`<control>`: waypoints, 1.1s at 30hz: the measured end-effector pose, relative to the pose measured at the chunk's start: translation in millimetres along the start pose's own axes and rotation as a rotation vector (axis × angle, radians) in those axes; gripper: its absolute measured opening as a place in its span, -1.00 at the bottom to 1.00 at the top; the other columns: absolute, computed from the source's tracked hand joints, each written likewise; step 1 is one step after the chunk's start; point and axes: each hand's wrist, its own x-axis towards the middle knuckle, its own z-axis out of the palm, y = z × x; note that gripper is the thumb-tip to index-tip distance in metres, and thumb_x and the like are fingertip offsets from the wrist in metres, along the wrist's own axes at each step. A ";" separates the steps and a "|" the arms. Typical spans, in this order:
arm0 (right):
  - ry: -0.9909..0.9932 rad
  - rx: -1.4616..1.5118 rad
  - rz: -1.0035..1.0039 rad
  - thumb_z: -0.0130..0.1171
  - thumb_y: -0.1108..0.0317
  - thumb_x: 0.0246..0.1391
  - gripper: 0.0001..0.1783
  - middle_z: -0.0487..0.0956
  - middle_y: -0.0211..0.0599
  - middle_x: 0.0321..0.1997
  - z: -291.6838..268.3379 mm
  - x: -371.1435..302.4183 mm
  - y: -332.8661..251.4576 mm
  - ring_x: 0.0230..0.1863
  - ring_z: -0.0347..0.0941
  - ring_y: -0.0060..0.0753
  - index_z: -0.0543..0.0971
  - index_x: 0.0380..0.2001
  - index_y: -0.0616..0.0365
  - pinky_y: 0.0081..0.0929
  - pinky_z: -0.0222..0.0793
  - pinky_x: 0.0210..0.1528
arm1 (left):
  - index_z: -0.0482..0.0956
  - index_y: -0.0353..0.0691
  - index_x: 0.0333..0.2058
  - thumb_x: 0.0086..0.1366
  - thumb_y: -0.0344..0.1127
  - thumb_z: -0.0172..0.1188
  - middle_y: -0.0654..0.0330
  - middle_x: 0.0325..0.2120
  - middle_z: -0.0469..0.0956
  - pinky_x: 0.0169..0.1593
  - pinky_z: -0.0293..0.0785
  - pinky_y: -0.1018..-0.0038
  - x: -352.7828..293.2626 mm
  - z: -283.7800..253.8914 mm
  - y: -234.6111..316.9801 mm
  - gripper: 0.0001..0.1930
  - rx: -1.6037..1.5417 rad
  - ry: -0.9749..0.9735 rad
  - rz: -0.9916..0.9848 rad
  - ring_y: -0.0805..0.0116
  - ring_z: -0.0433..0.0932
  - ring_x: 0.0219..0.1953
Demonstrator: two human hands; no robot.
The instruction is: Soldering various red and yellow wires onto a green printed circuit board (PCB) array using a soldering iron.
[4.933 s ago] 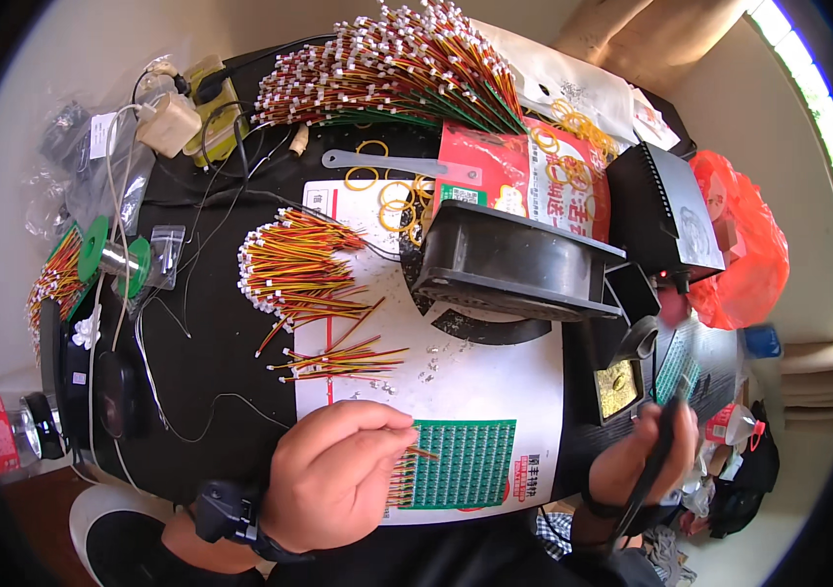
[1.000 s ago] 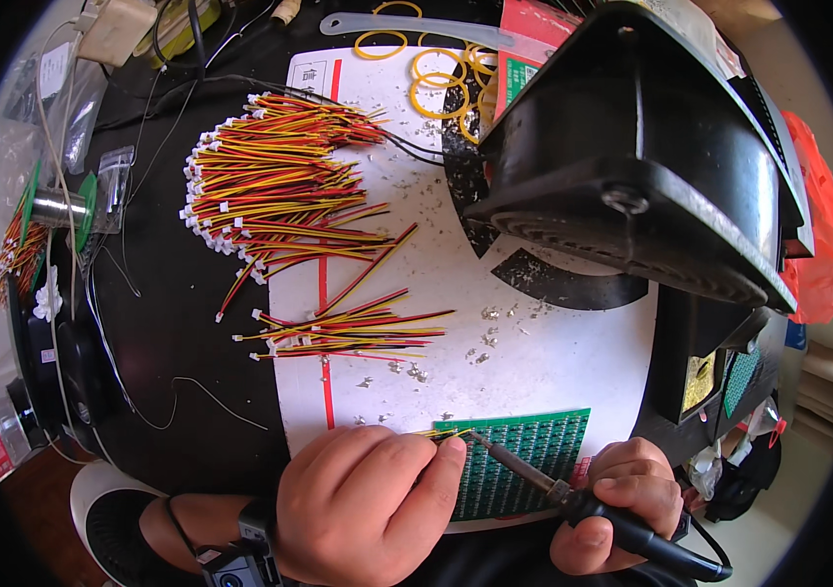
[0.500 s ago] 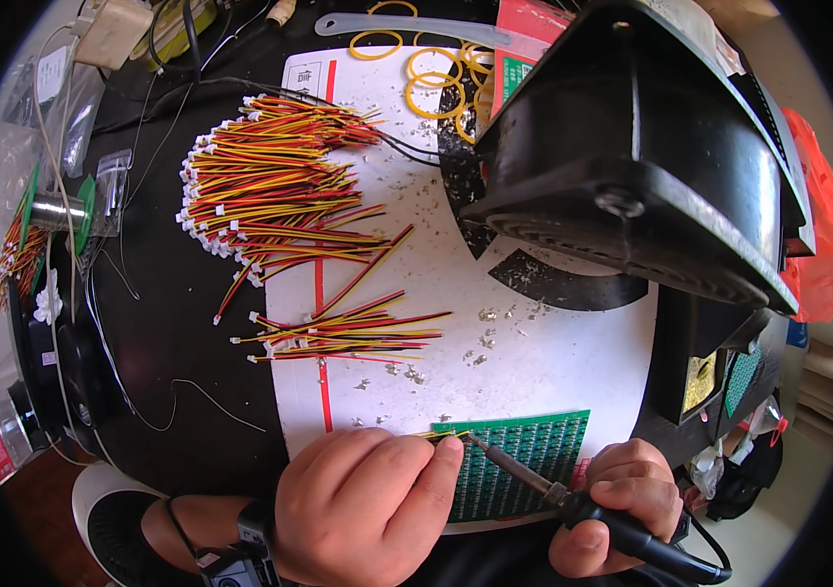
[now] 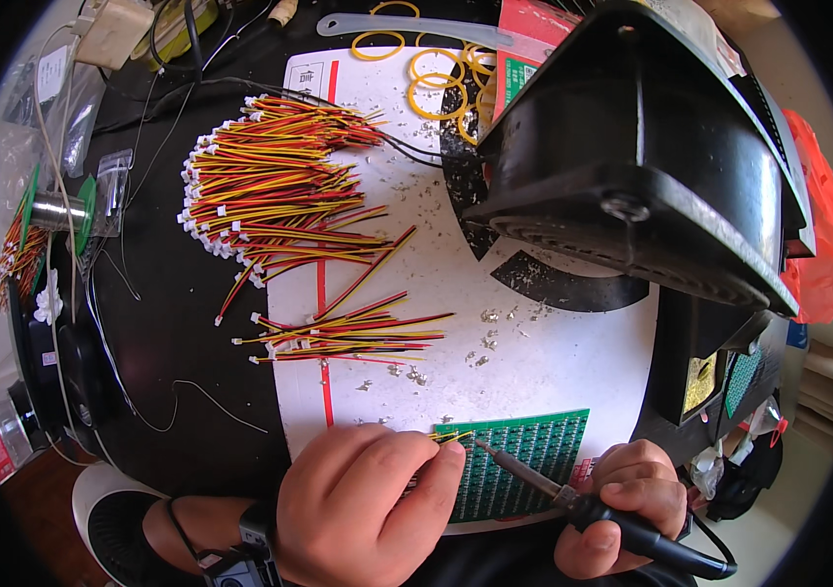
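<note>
Here, in the head view, the two hands are apart. The left hand (image 4: 363, 504) pinches thin yellow-and-black wires (image 4: 452, 436) at the upper left edge of a rectangular green circuit board (image 4: 549, 445), which lies on a white sheet (image 4: 563, 362) on the black table (image 4: 206, 338). The right hand (image 4: 637, 479) grips a black-handled soldering iron (image 4: 585, 510), its metal tip just beside the wire ends.
</note>
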 end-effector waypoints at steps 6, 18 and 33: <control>-0.005 -0.002 -0.003 0.25 0.13 0.08 -0.65 0.35 -0.36 -0.64 0.1 5.9 -2.9 -0.66 0.29 -0.56 0.43 -0.36 0.22 -0.64 0.19 -0.62 | 0.69 -0.37 -0.36 -0.13 -0.66 0.34 0.14 -0.48 0.53 -0.46 0.45 0.41 6.5 -3.3 4.9 -0.74 -0.015 -0.026 -0.023 0.25 0.50 -0.56; 0.021 0.134 -0.063 0.30 0.35 0.06 -0.68 0.41 -0.14 -0.66 8.6 18.3 -7.1 -0.72 0.27 -0.40 0.47 -0.41 0.45 -0.47 0.19 -0.66 | 0.67 -0.43 -0.35 -0.10 -0.67 0.33 0.12 -0.49 0.53 -0.46 0.48 0.40 0.6 -2.3 -0.5 -0.76 -0.009 -0.045 0.001 0.26 0.52 -0.55; -0.002 0.172 -0.056 0.32 0.39 0.02 -0.70 0.42 -0.12 -0.65 6.5 20.1 -7.7 -0.71 0.28 -0.40 0.48 -0.40 0.47 -0.47 0.18 -0.65 | 0.67 -0.45 -0.33 -0.09 -0.66 0.33 0.12 -0.49 0.52 -0.47 0.49 0.40 1.3 -3.9 -1.3 -0.75 -0.010 -0.059 0.025 0.26 0.53 -0.55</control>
